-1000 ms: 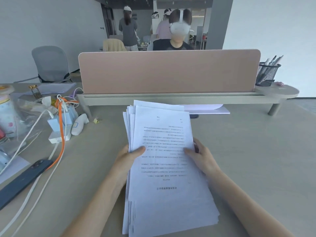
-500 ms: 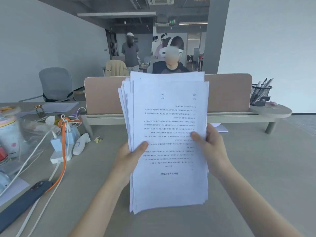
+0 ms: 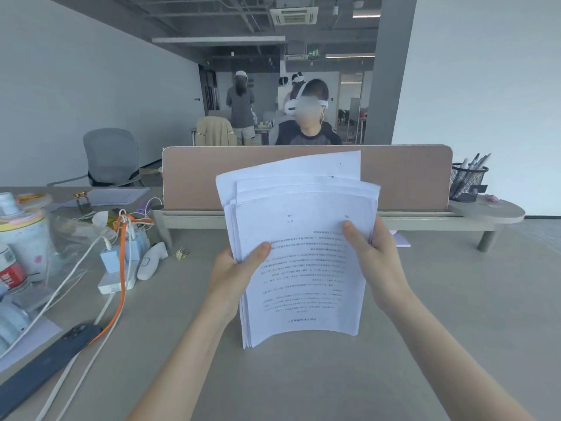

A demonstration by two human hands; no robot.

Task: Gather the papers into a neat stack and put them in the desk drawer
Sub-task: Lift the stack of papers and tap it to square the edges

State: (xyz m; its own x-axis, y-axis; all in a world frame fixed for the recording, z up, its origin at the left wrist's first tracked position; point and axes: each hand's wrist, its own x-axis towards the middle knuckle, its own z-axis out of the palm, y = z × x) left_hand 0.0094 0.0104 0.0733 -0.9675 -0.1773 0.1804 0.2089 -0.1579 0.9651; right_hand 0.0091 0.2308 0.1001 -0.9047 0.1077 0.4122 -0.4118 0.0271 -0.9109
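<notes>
White paper, a thick sheaf [image 3: 300, 268], stands upright btwn both hands w/ its bottom edge down on or just above the grey bench [image 3: 455, 329]; can't tell if it touches. Left hand [image 3: 233, 275] pinches the left edge, thumb on the front sheet, fingers hidden behind. Right hand [image 3: 376, 262] pinches the right edge higher up, thumb across the print, rest of the fingers wrapped behind. So each grip is pressed together on the papers, not spread.

What's changed: half a sec ago the sheaf was held high and flat-faced, well clear of the bench, top edge up over the pink divider [image 3: 197, 177]. Now it's dropped low, the front sheets bow outward, and the top edges splay: back pages poke up above and left of the front ones. A sec ago it lay nearly flat on the bench under both hands. Looks to me like a tap-to-square move, bottom edge getting knocked level.

For the task: gathering seems done, squaring is underway but not finished, tops are ragged. One more sheet [image 3: 402, 240] lies on the bench just beyond the right grip, by the divider foot; may need collecting. No drawer in view from here, so stowing is yet to come. Cables and phone [image 3: 45, 363] sit well off to the left of the left grip.
</notes>
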